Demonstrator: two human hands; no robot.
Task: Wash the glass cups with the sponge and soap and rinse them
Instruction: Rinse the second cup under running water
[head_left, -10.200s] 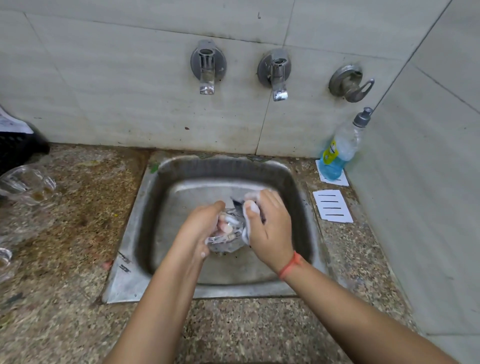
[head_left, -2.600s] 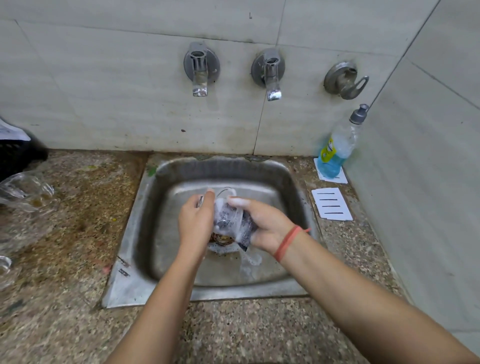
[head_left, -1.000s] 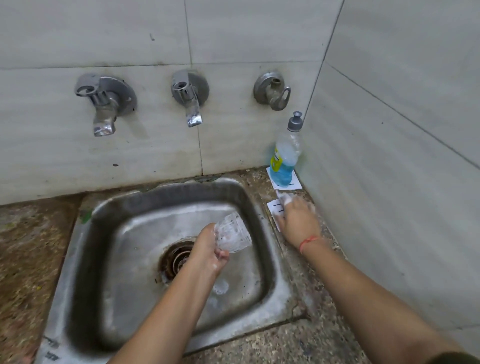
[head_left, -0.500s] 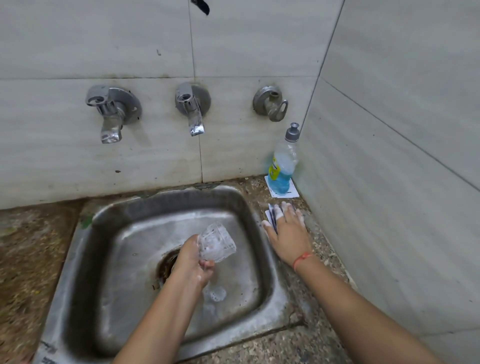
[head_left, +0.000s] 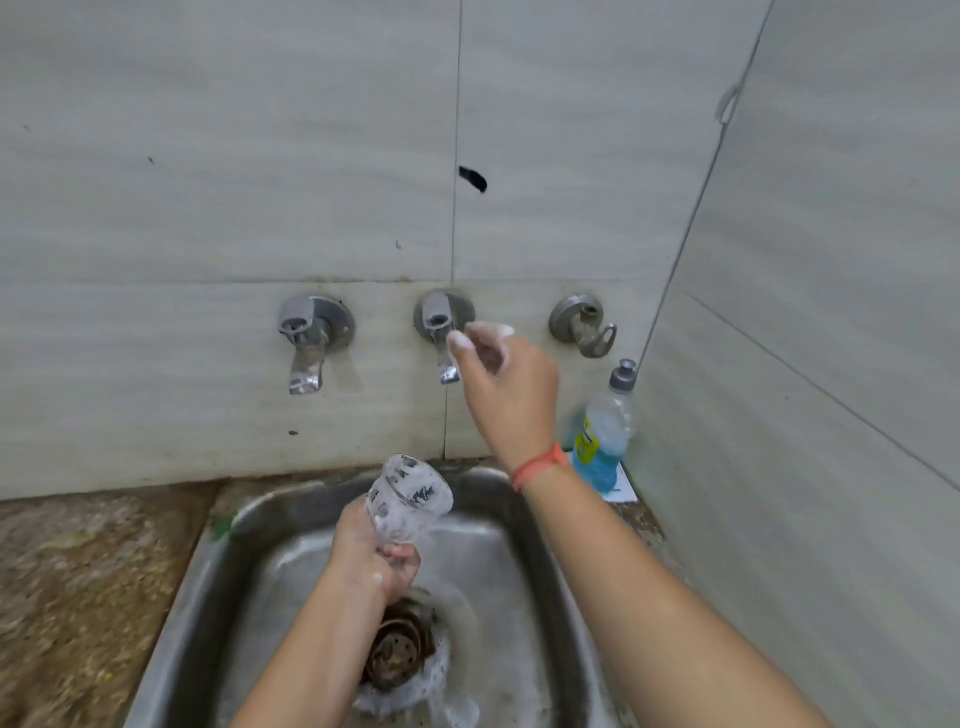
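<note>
My left hand (head_left: 375, 558) grips the base of a soapy glass cup (head_left: 408, 499), held over the steel sink (head_left: 218, 587) with its mouth tilted up toward the wall. My right hand (head_left: 506, 384) is raised at the middle tap (head_left: 440, 332); its foamy fingertips are loosely curled right beside the tap's handle and hold nothing. The blue soap bottle (head_left: 605, 431) stands in the right corner by the wall. No sponge shows in this view.
A left tap (head_left: 309, 340) and a right wall fitting (head_left: 584, 325) flank the middle tap. The drain strainer (head_left: 397, 649) sits in foam on the sink floor. Speckled stone counter (head_left: 78, 597) lies left of the sink. A white paper (head_left: 621, 488) lies under the bottle.
My right hand left the sponge on the counter by the bottle and rose to the middle tap. My left hand lifted the cup higher; the view tilted upward.
</note>
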